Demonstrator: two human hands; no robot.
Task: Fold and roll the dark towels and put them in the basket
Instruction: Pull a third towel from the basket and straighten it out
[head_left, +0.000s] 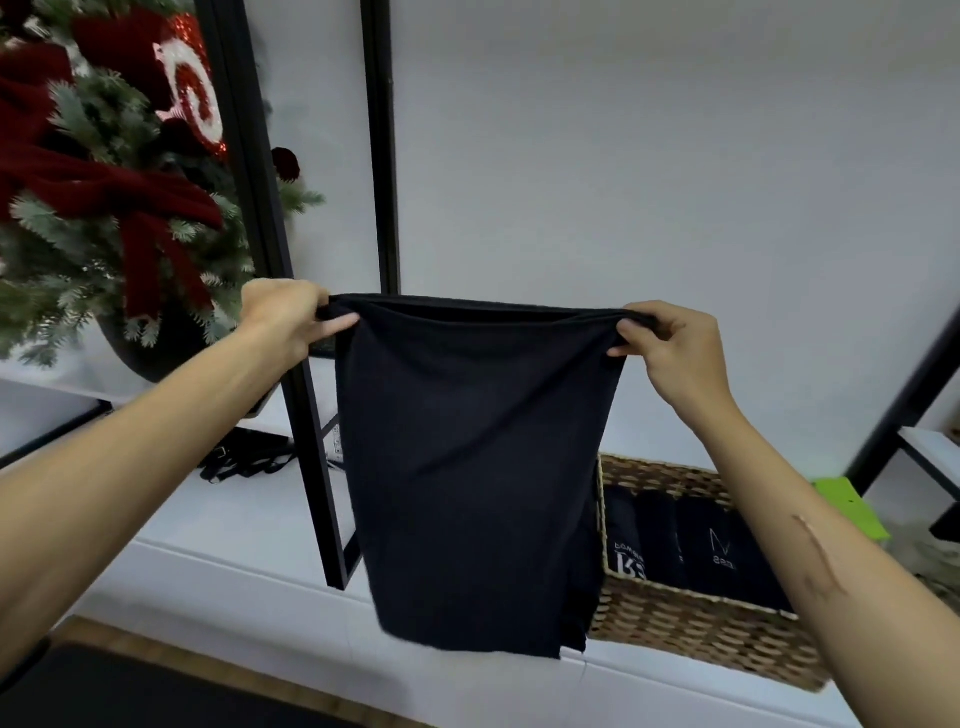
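Hands (283, 312) (670, 345), towel (472, 457) above basket (727, 639)

The towel (472, 457) hung between the two hands, left hand (283, 317) at its left top corner, right hand (670, 348) at its right. Behind and right of it, the basket (701, 639) sat on the bench (218, 566), rolled towels (691, 545) inside. A frame (311, 415) stood left of the towel, a tree (104, 182) at far left.
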